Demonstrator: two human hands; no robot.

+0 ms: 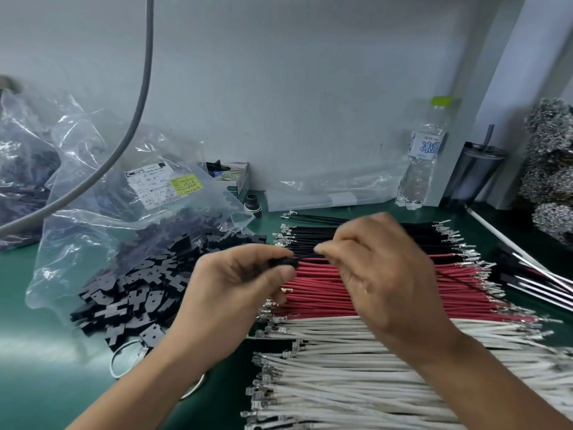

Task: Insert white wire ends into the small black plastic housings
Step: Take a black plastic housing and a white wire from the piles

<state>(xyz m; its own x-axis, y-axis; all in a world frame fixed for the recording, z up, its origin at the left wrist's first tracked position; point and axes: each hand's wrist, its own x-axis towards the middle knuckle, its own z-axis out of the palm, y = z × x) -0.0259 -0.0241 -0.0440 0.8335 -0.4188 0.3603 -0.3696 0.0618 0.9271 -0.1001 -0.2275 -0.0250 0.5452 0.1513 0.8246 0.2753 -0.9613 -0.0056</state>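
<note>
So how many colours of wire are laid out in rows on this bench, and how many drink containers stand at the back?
Black wire row: 1
Red wire row: 1
White wire row: 1
Water bottle: 1
Lidded tumbler: 1
Total: 5

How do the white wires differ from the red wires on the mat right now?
The white wires are pale and lie nearest the person; the red wires lie further back, between the white row and the black wires. The white row looks larger in this view than the red row. The hands work over the red wires, not the white. Both rows lie flat, side by side, with metal terminals at their ends.
</note>
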